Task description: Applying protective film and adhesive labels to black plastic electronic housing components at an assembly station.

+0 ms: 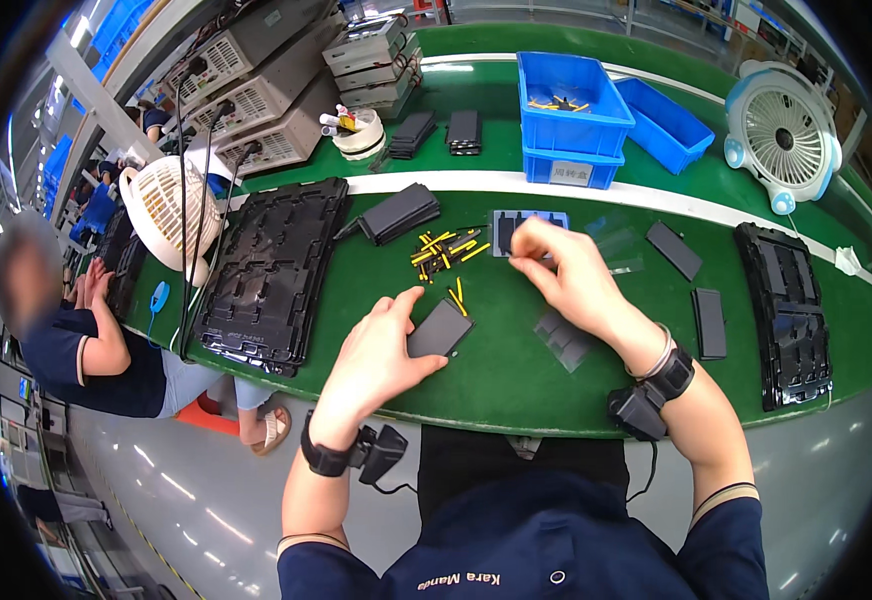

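Note:
My left hand (378, 350) grips a flat dark grey rectangular block (441, 331), like a battery pack, on the green table; thumb and forefinger lie at its edges. Two yellow-and-black strips (458, 297) are at the block's far end. Beyond it lies a loose heap of black-and-yellow strips (444, 254). My right hand (568, 268) is closed in a pinch at the near right of a small light-blue tray (497, 217) with black pieces in it. What its fingertips hold, if anything, is hidden. Near this hand lies a clear plastic sheet (566, 340) over something dark.
Black moulded trays stand at left (276, 270) and right (784, 315). More dark blocks (401, 213) lie around. Blue bins (574, 110), a white fan (784, 135) and a round pot (359, 135) are farther back. Another person (96, 350) sits at left beside a second fan (171, 210).

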The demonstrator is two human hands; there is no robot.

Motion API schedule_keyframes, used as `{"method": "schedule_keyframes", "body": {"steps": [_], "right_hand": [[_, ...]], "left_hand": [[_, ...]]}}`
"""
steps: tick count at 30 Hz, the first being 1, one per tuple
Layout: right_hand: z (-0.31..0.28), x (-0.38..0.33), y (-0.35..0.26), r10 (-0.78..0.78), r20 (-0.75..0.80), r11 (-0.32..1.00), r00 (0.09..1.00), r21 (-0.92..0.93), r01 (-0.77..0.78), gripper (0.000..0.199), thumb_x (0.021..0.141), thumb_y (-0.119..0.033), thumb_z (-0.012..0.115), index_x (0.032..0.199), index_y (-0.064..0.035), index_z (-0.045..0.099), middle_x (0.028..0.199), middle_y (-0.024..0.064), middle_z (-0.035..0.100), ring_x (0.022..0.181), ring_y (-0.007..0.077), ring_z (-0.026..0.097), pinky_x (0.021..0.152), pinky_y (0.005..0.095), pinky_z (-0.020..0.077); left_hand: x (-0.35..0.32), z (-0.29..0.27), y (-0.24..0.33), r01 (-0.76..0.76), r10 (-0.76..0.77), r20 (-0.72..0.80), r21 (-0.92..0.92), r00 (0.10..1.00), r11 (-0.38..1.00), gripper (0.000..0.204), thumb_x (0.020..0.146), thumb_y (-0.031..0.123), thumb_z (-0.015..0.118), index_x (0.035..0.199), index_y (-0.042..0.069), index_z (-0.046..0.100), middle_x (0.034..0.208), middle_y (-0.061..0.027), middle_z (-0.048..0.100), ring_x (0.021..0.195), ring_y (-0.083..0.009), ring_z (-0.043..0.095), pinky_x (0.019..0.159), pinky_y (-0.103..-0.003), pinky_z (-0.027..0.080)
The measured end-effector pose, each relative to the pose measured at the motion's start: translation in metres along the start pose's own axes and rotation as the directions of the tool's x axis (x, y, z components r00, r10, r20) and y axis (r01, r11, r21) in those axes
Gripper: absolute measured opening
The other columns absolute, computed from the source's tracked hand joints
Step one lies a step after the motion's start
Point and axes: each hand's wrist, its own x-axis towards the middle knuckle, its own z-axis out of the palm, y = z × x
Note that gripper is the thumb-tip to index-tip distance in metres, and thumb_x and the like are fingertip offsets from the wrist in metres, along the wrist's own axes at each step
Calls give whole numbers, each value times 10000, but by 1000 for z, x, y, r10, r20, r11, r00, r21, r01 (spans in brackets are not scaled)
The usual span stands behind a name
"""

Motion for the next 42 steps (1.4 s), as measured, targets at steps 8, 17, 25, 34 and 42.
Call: {"method": "schedule_keyframes", "body": {"steps": [8, 17, 25, 34, 42], "right_hand": [[10, -7, -10, -89, 7, 994, 996, -68, 89, 80, 790, -25, 596, 869, -24, 612, 833, 85, 592, 720, 237, 612, 651, 319, 495], [-2, -8, -15, 155, -32, 921, 987, 366, -133, 110, 808, -71, 655, 901, -22, 687, 826, 35, 621, 755, 104, 588, 664, 238, 478], [11, -11, -26, 87, -57, 933, 995, 355, -61, 106, 793, -52, 655, 887, -17, 689, 823, 41, 541, 766, 112, 555, 667, 244, 470], [13, -13, -28, 97, -53, 949, 994, 305, -77, 128, 797, -25, 656, 918, -26, 697, 865, 34, 547, 766, 90, 548, 670, 219, 479], [11, -12, -29, 103, -25, 954, 994, 284, -92, 124, 793, -23, 656, 911, -19, 696, 820, 36, 558, 749, 101, 547, 655, 228, 461]], "left_hand": [[-3, -10, -7, 318, -23, 359, -792, 933, 522, 235, 800, 25, 650, 1022, -3, 576, 1011, -69, 614, 794, -66, 602, 694, -207, 499], [6, 52, 31, 21, -143, -49, -892, 989, 451, 410, 838, -21, 598, 1223, 24, 463, 915, -67, 609, 823, -94, 607, 702, -200, 483], [5, 58, 26, -94, -87, -148, -891, 985, 443, 408, 856, -13, 576, 1250, 30, 478, 855, -66, 629, 804, -97, 620, 704, -215, 490], [4, 58, 27, -108, -81, -159, -892, 984, 439, 403, 852, -14, 582, 1242, 28, 486, 847, -68, 632, 814, -105, 624, 713, -221, 492], [3, 56, 28, -98, -85, -150, -893, 985, 440, 398, 851, -16, 581, 1236, 23, 488, 851, -69, 630, 813, -105, 624, 712, -220, 490]]}}
